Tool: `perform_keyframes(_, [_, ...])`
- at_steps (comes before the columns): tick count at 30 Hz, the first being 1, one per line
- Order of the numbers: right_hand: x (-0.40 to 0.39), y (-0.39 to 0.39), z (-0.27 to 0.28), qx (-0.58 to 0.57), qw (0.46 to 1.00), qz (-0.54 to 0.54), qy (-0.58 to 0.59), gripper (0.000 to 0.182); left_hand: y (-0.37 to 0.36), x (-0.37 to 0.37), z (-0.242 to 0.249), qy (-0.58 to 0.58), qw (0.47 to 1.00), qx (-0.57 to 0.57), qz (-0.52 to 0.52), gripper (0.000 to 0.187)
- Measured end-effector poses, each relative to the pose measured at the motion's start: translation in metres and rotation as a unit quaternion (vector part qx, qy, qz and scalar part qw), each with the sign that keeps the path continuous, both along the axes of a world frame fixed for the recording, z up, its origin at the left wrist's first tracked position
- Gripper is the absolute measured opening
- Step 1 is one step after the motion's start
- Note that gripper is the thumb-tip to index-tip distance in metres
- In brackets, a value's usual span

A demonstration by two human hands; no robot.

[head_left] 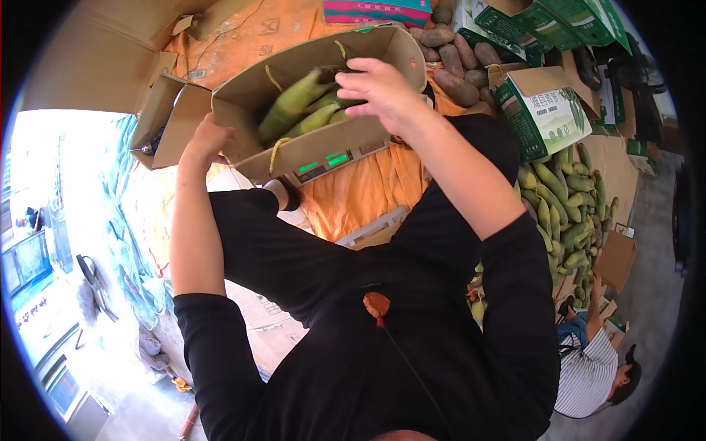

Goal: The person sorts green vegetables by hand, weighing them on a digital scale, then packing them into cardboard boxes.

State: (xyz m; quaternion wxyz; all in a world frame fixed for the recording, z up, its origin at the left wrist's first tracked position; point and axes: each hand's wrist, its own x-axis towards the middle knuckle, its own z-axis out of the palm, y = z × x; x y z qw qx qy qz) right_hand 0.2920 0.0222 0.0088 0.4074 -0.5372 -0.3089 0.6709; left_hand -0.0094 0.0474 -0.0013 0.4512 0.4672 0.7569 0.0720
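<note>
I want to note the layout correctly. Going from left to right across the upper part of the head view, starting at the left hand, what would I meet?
Left hand → green vegetables in the carton → right hand → brown tubers → green-and-white box.

Green husked corn (294, 108) in an open brown cardboard box (250, 160).
The box, with yellow cord handles, has one end at the left hand's fingers (223, 133); the plump ears lie loosely inside, husks on, beside and below the right hand's spread fingers (354, 81).
</note>
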Motion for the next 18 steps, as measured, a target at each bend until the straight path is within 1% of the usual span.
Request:
perform_keyframes(1, [0.011, -0.003, 0.007, 0.034, 0.999, 0.041, 0.004, 0.062, 0.0, -0.001, -0.001, 0.0, 1.0, 0.0, -0.01, 0.045])
perform_keyframes(4, [0.051, -0.014, 0.04, 0.117, 0.989, 0.058, -0.064, 0.044, 0.005, -0.008, -0.01, 0.011, 1.0, 0.002, -0.006, 0.045])
perform_keyframes(6, [0.084, -0.022, 0.053, 0.169, 0.981, 0.02, -0.089, 0.039, 0.004, -0.004, -0.007, 0.003, 1.0, -0.002, -0.002, 0.043])
perform_keyframes(8, [0.119, -0.035, 0.068, 0.197, 0.971, -0.017, -0.133, 0.037, 0.002, -0.003, 0.0, -0.004, 1.0, -0.006, 0.003, 0.041])
perform_keyframes(10, [0.162, -0.049, 0.059, 0.204, 0.959, -0.09, -0.176, 0.035, 0.001, -0.001, 0.005, -0.014, 1.0, -0.014, 0.007, 0.041])
perform_keyframes(12, [0.198, -0.067, 0.039, 0.167, 0.944, -0.171, -0.228, 0.032, 0.001, -0.001, 0.003, -0.014, 1.0, -0.017, 0.003, 0.042])
perform_keyframes(14, [0.228, -0.091, 0.008, 0.088, 0.927, -0.22, -0.291, 0.03, 0.001, -0.002, 0.003, -0.012, 1.0, -0.02, 0.0, 0.042])
perform_keyframes(18, [0.275, -0.154, -0.082, -0.059, 0.92, -0.242, -0.302, 0.028, 0.0, -0.002, 0.003, -0.025, 0.999, -0.023, 0.009, 0.044])
